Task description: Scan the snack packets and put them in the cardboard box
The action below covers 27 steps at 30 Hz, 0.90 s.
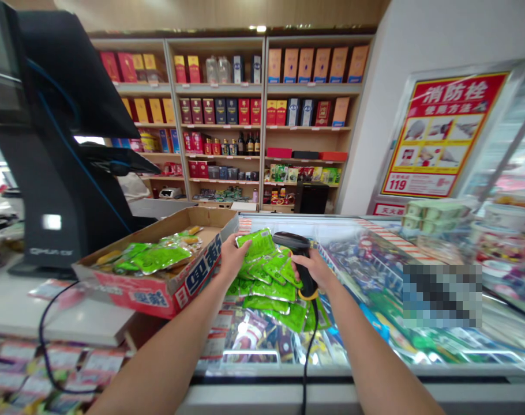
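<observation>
My left hand (233,256) is closed on the edge of a green snack packet (259,241), just above a spread of similar packets. A black barcode scanner (303,262) sits in the grip of my right hand (317,270), its head close to that packet. Its cable hangs down toward the front edge. Beneath both hands, several green packets (271,291) lie overlapping on the glass top of a display freezer (251,357). To the left, an open cardboard box (176,294) holds more green packets (161,256) and some yellowish ones.
A black point-of-sale terminal (63,144) stands at the left on a white counter (93,320). Shelves (221,86) of boxes and bottles line the back wall. Stacked cartons (433,214) and tubs (502,236) stand at the right. A black cable (46,346) loops off the counter.
</observation>
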Each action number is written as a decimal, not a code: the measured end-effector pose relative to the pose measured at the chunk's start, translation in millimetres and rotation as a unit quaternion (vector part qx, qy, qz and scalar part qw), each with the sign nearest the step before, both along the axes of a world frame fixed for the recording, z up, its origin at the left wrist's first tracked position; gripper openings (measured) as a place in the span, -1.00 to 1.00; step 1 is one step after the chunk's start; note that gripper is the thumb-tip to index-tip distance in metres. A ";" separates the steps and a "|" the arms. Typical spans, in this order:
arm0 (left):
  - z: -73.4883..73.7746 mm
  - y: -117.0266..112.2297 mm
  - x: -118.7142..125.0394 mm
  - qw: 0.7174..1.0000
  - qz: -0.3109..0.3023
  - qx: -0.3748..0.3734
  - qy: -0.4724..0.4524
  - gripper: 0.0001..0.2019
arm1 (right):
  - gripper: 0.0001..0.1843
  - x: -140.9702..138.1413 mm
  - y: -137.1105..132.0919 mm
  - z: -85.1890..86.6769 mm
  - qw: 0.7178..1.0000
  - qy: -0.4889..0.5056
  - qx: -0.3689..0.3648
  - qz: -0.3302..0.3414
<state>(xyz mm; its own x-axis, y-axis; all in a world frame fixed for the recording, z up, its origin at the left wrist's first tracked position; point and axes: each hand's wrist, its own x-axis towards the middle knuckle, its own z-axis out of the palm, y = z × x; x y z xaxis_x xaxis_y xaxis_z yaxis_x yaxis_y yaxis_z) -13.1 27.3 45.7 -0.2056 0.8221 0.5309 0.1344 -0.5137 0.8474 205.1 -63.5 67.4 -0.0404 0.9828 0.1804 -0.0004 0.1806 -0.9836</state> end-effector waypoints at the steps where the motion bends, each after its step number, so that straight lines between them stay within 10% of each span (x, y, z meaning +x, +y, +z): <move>1: 0.4 -0.6 0.3 1.000 0.001 0.000 0.003 -0.68 | -0.73 0.0 -0.3 0.8 1.000 -0.004 0.001 0.000; 19: 4.0 -5.4 -1.1 0.996 0.023 -0.020 0.089 -0.73 | -0.76 0.5 3.0 -5.4 1.000 0.012 -0.008 0.005; 27: 62.6 -30.3 -23.5 0.971 0.153 0.033 0.181 -0.75 | -0.73 -34.3 5.4 16.5 0.998 0.039 -0.020 0.033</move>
